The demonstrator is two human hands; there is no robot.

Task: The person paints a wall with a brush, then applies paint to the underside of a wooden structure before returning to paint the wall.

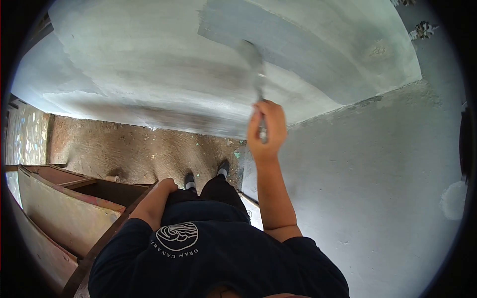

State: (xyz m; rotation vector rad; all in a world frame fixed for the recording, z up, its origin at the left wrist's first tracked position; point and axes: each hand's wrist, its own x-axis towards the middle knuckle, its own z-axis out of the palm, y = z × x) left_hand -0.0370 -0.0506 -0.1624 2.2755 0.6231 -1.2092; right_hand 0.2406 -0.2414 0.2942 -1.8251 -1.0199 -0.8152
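My right hand point(268, 128) is raised in front of me, its fingers wrapped round the handle of a thin metal tool, probably a scraper or putty knife point(257, 64). The tool's dark, slightly blurred blade lies at the pale wall point(164, 64), just below a darker grey band point(268, 35) on it. Down by my left thigh is my left hand point(169, 185), low beside the wooden furniture. Its fingers are bent out of sight, and I cannot make out whether they hold anything.
A grey wall point(377, 164) meets the pale one at a corner on the right. Wooden furniture with open compartments point(69, 208) stands at the lower left. Brown floor point(129, 149) with small scraps lies around my feet. A round white object point(453, 200) is at the right edge.
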